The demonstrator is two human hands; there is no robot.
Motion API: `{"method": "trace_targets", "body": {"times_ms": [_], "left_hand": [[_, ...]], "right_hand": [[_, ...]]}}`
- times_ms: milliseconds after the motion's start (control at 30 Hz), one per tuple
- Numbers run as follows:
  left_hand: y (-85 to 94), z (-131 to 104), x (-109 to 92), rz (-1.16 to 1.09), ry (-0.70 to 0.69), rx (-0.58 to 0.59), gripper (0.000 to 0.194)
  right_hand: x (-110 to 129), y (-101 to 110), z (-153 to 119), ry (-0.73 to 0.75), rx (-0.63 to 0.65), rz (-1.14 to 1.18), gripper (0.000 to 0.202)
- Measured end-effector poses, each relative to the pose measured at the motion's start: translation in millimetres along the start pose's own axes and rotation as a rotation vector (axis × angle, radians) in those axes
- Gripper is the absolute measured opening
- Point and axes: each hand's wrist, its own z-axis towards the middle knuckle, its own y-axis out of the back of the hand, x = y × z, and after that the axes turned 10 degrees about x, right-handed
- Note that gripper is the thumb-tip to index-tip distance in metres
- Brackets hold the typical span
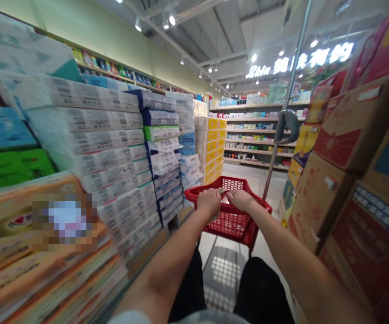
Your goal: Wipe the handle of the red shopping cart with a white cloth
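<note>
A red shopping cart [233,220] with a perforated basket stands directly in front of me in the aisle. My left hand [209,202] is closed at the near edge of the cart, on the left of its middle. A small pale object [221,191] shows by its fingertips, too small to name. Close beside it, my right hand [240,200] is also closed at the cart's near edge, fingers curled. The cart handle is mostly hidden under both hands. The inside of the basket is only partly visible.
Tall stacks of wrapped paper packs [109,135] line the left side, with orange packs [46,270] nearest. Cardboard boxes [329,180] are piled on the right. A metal pole [271,168] with a grey fitting [287,127] rises beside the cart. Stocked shelves [255,130] stand ahead.
</note>
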Motion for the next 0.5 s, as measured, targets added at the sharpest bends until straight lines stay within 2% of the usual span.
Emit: {"method": "trace_targets", "body": {"times_ms": [33, 100, 200, 267, 333, 400, 500], "left_hand": [[0.3, 0, 0, -0.032, 0.001, 0.013, 0.039], [2.5, 4, 3, -0.102, -0.023, 0.016, 0.042], [8.5, 14, 13, -0.147, -0.072, -0.048, 0.046], [12.8, 20, 23, -0.124, -0.038, -0.097, 0.046], [15.7, 22, 34, -0.084, 0.038, -0.089, 0.045], [16.6, 20, 43, -0.010, 0.066, 0.004, 0.041], [15.1, 14, 51, 0.109, 0.030, 0.181, 0.040]], "right_hand": [[0, 1, -2, -0.002, -0.037, 0.002, 0.046], [4, 2, -7, 0.015, -0.189, 0.001, 0.042], [21, 1, -12, 0.130, -0.423, -0.028, 0.044], [38, -6, -13, 0.206, -0.415, -0.073, 0.049], [54, -15, -11, 0.235, -0.324, -0.142, 0.053], [65, -24, -9, 0.249, -0.258, -0.214, 0.053], [68, -28, -6, 0.298, -0.262, -0.253, 0.041]]}}
